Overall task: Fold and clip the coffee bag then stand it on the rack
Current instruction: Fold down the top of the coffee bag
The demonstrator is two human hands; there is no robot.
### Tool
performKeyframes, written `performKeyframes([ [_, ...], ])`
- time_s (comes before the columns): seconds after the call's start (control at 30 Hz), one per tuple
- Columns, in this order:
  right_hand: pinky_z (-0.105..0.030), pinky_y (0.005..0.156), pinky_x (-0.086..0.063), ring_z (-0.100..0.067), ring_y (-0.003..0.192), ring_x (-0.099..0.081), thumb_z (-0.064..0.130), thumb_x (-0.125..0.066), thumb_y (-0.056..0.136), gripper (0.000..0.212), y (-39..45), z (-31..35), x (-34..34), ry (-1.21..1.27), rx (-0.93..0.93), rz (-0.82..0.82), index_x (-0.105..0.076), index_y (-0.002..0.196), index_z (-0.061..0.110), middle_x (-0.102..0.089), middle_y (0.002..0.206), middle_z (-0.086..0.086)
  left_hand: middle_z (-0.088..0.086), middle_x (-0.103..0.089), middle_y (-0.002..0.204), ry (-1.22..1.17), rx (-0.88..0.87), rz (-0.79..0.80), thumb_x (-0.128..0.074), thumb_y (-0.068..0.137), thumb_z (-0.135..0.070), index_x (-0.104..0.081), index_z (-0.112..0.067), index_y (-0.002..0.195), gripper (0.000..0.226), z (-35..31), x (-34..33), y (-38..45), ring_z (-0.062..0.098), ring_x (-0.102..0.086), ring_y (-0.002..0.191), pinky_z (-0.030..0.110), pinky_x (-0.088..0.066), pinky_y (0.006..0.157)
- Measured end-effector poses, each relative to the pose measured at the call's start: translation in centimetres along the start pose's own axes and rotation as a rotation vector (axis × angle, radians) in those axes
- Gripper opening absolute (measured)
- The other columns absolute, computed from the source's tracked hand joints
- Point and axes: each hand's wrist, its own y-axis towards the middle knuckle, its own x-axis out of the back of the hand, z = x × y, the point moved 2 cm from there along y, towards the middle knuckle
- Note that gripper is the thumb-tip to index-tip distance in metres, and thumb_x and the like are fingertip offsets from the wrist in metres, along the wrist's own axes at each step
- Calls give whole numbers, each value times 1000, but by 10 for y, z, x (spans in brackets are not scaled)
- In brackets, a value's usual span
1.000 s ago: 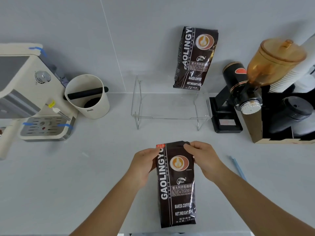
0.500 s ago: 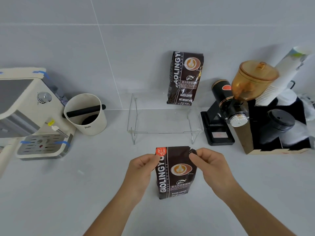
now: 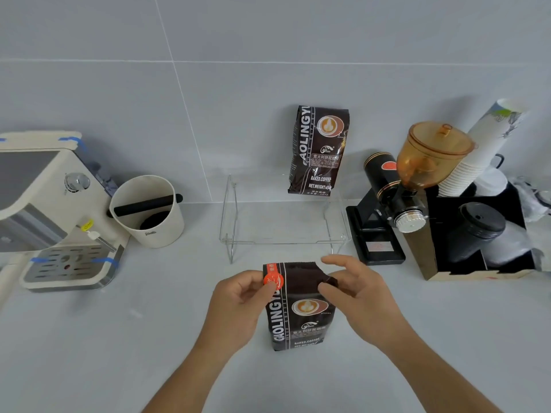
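A dark brown coffee bag with white lettering and an orange seal stands upright on the grey counter in front of me. My left hand pinches its top left corner at the orange seal. My right hand pinches the top right corner between thumb and forefinger, its other fingers spread. Behind the bag stands a clear acrylic rack. A second, matching coffee bag stands on the rack's right part, leaning against the wall. No clip is visible.
At the left stand an espresso machine and a cream knock box. At the right stand a black grinder with an amber hopper and a black organiser with paper cups and lids.
The bag has gone from lying flat to standing upright, closer to the rack. Both hands stay at its top corners. The view has tilted up.
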Motion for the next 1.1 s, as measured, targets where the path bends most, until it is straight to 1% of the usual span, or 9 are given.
performKeyframes([
  [0.17, -15, 76, -53, -4, 96, -66, 19, -72, 84, 33, 1, 4, -2, -294, 59, 29, -66, 108, 42, -73, 98, 13, -12, -77, 77, 263, -92, -25, -73, 80, -16, -76, -23, 79, 8, -8, 6, -4, 5, -72, 74, 17, -55, 75],
  [0.27, -11, 67, -51, -2, 91, -65, 20, -71, 85, 20, 3, 9, -3, -364, 105, 18, -68, 96, 37, -72, 87, 16, -21, -74, 80, 383, -137, -26, -75, 78, -19, -75, -28, 80, 9, -14, 7, -9, -1, -69, 77, 15, -52, 78],
  [0.47, -10, 62, -44, -7, 81, -61, 9, -70, 84, 11, 5, 15, -5, -440, 267, 47, -71, 80, 19, -64, 75, 11, -16, -70, 82, 622, -244, -70, -76, 75, -35, -69, -28, 85, 14, -17, 12, -7, 0, -64, 81, 22, -53, 77],
  [0.57, -12, 66, -46, -9, 80, -61, 7, -70, 84, 19, 5, 14, -5, -435, 299, 79, -66, 76, 24, -64, 78, 9, -24, -65, 94, 532, -198, -30, -77, 75, -32, -57, -33, 90, 26, -18, 14, -3, -6, -64, 88, 9, -48, 73],
  [0.63, -13, 60, -47, -7, 80, -63, 9, -67, 86, 16, 5, 13, -5, -389, 227, 109, -65, 77, 22, -68, 77, 8, -30, -64, 101, 453, -179, 72, -75, 79, -25, -57, -38, 102, 32, -18, 11, 0, -14, -60, 96, 0, -45, 78],
  [0.77, -12, 51, -47, -1, 74, -67, 9, -66, 88, 11, 4, 12, -7, -267, 125, 111, -65, 82, 19, -73, 75, 14, -24, -71, 96, 354, -183, 163, -72, 82, -15, -67, -41, 94, 29, -13, 10, 5, -1, -68, 90, 8, -49, 80],
  [0.87, -17, 54, -54, -5, 77, -72, 7, -65, 88, 12, 5, 12, -9, -124, 28, 92, -63, 87, 19, -76, 80, 5, -13, -74, 83, 317, -193, 136, -73, 80, -9, -72, -35, 85, 26, -9, 8, 6, 6, -69, 77, 11, -51, 74],
  [1.0, -20, 49, -51, -13, 66, -73, 1, -65, 87, 12, 7, 10, -10, 1, -61, 71, -64, 85, 12, -75, 73, -1, 0, -71, 80, 271, -216, 177, -72, 80, -5, -70, -32, 84, 27, -9, 6, 9, 9, -65, 69, 12, -51, 73],
  [1.1, -24, 49, -52, -18, 65, -72, -3, -66, 84, 18, 9, 10, -10, 51, -100, 37, -68, 77, 13, -76, 71, -5, -6, -73, 80, 286, -212, 215, -71, 81, -6, -72, -32, 78, 26, -8, 1, 12, 9, -66, 72, 19, -53, 72],
])
